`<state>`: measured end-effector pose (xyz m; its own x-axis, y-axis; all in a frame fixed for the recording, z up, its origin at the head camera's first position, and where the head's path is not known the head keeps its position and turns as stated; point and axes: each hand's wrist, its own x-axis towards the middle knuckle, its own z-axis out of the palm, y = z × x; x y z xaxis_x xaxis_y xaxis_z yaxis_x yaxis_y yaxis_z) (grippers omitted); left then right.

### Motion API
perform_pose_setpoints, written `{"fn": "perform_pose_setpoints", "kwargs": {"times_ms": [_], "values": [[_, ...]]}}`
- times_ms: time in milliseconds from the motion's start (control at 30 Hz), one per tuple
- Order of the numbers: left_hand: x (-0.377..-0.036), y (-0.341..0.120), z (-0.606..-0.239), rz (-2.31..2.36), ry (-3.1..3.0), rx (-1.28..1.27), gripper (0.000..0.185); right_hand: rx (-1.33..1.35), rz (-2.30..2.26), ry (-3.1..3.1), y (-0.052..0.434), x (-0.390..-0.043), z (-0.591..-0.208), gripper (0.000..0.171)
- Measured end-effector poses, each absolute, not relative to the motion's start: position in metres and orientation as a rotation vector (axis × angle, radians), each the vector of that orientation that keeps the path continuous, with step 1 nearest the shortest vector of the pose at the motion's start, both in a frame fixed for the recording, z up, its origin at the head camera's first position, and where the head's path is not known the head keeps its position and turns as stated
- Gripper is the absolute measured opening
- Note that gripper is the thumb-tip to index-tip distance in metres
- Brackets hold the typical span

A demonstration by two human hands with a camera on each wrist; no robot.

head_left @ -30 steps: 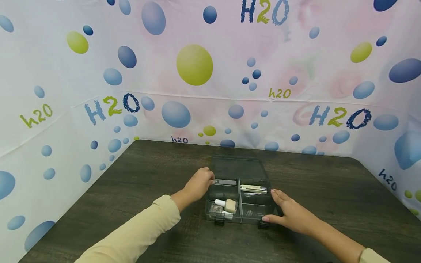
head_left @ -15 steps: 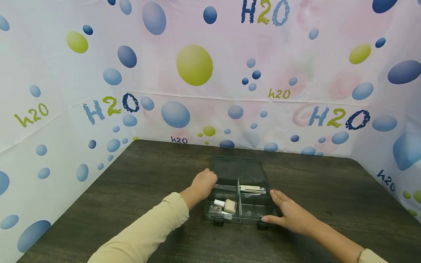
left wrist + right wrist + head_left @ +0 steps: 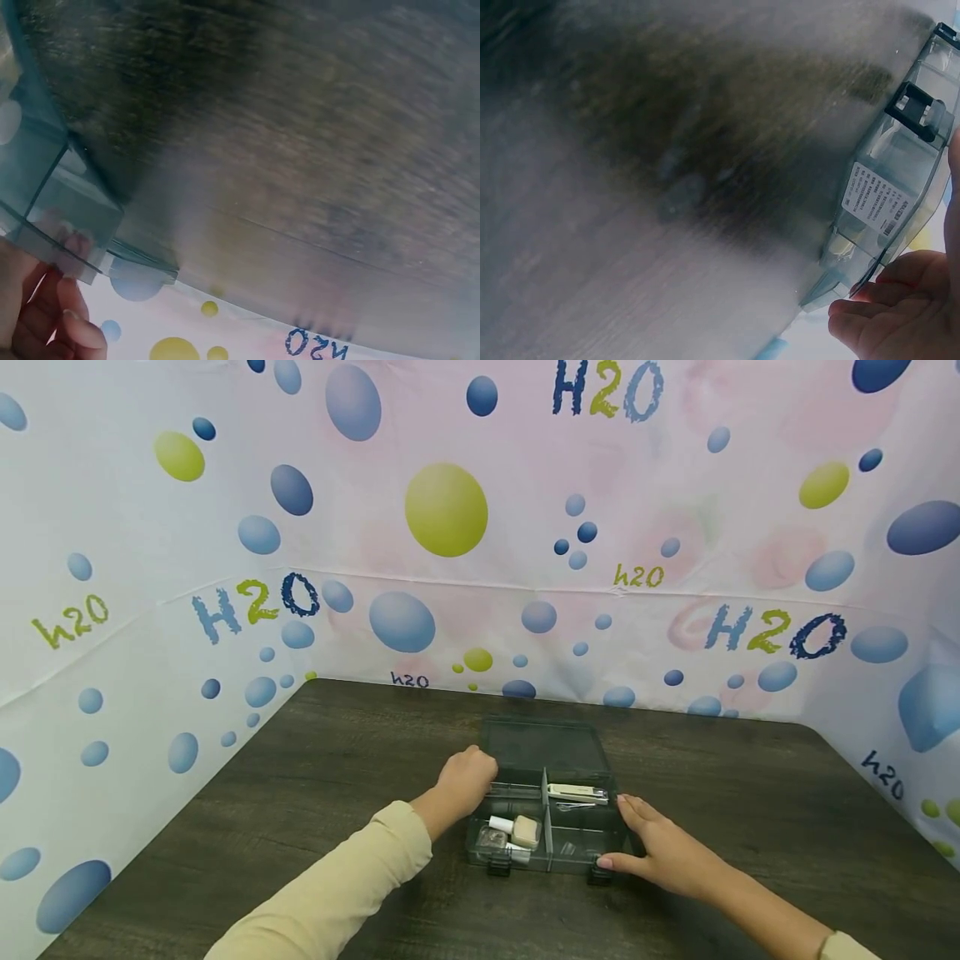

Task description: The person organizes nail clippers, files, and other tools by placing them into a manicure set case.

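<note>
A see-through dark plastic organizer box [image 3: 550,860] lies on the table, its lid [image 3: 543,747] laid back. My left hand [image 3: 463,778] is at its back left compartment, pinching a thin flat strip [image 3: 516,791] that lies crosswise; the fingertips are hidden in the head view. In the left wrist view, fingers [image 3: 52,315] show beside and through clear plastic. My right hand [image 3: 663,843] holds the box's right side, thumb at the front corner and fingers farther back. Nail clippers [image 3: 576,793] lie in the back right compartment, with small thin metal pieces [image 3: 576,806] beside them.
Nail polish bottles [image 3: 525,832] with white caps fill the front left compartment. A grey divider [image 3: 547,818] runs front to back. Black latches [image 3: 498,865] stick out at the front. Behind the dark wooden table [image 3: 360,735] hangs a patterned cloth [image 3: 450,602].
My left hand has moved slightly right and toward me, and the strip has shifted nearer to me within the compartment. My right hand has stayed on the box.
</note>
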<state>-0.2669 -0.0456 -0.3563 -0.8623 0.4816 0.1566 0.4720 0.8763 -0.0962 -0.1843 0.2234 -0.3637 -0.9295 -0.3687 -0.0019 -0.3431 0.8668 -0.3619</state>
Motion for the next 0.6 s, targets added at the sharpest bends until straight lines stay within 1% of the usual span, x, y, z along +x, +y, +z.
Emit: {"fn": "perform_pose_setpoints", "kwargs": {"times_ms": [200,433,600], "values": [[-0.265,-0.055,-0.357,-0.112,-2.736,-0.795,0.006,-0.585,-0.535,2.967,0.224,-0.183,-0.364,0.101],[-0.256,-0.065,-0.353,-0.35,-2.54,-0.864,0.008,-0.594,-0.542,2.966,0.226,-0.184,-0.365,0.1],[-0.251,-0.072,-0.352,-0.401,-2.458,-0.866,0.012,-0.605,-0.593,2.98,0.228,-0.181,-0.363,0.098]]}}
